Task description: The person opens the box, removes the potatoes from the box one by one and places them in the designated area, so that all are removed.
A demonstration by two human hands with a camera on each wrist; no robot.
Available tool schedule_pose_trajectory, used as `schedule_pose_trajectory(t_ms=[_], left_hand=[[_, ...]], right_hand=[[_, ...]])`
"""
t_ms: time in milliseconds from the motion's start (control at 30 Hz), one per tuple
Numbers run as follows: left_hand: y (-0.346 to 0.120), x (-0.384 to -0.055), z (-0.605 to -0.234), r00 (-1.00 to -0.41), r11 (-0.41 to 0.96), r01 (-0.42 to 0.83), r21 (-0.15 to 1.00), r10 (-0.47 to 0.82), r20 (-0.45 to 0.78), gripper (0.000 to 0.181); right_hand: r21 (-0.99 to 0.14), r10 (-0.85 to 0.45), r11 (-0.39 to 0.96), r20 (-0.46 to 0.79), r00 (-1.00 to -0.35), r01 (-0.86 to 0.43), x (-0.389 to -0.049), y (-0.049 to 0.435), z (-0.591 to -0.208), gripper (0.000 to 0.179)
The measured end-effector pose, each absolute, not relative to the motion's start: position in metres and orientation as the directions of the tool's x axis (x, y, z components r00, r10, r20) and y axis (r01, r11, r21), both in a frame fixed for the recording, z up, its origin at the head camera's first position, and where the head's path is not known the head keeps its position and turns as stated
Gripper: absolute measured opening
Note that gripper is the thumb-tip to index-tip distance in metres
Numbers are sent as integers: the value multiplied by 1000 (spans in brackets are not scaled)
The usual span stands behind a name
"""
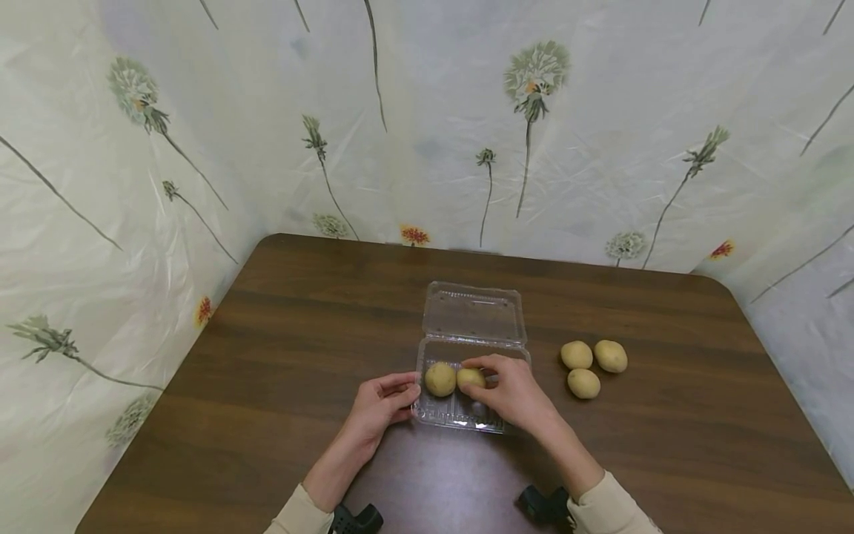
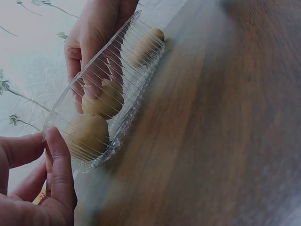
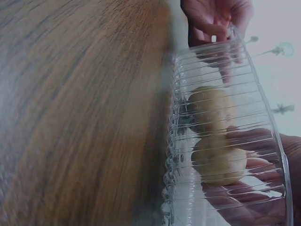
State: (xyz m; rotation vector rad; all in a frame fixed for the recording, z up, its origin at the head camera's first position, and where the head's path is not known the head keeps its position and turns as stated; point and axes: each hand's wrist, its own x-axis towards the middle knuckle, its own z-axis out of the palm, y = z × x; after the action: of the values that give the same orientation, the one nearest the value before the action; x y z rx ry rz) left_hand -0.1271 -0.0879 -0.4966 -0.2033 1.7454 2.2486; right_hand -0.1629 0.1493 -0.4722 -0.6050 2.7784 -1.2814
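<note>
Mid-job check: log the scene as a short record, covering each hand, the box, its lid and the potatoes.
Left hand: pinches the left rim of the clear box
Right hand: grips a potato inside the box
Lid: open, on the box's far side
Other boxed potato: left of the gripped one
Loose potatoes: three, grouped on the brown table, right of the box

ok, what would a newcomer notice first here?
Probably the open clear plastic box, its left edge pinched by the left grip, while the right grip holds one of two potatoes inside. Three potatoes lie right of the box on the brown table. Behind is pale flower-printed sheeting.
</note>
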Motion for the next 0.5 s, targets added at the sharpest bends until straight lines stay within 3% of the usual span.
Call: schedule_pose_trajectory(t_ms=[500], left_hand=[[-89, -127, -497, -951, -243, -303, 921, 145, -274, 38]], right_hand=[[-809, -329, 509, 134, -935, -295, -157, 156, -465, 33]])
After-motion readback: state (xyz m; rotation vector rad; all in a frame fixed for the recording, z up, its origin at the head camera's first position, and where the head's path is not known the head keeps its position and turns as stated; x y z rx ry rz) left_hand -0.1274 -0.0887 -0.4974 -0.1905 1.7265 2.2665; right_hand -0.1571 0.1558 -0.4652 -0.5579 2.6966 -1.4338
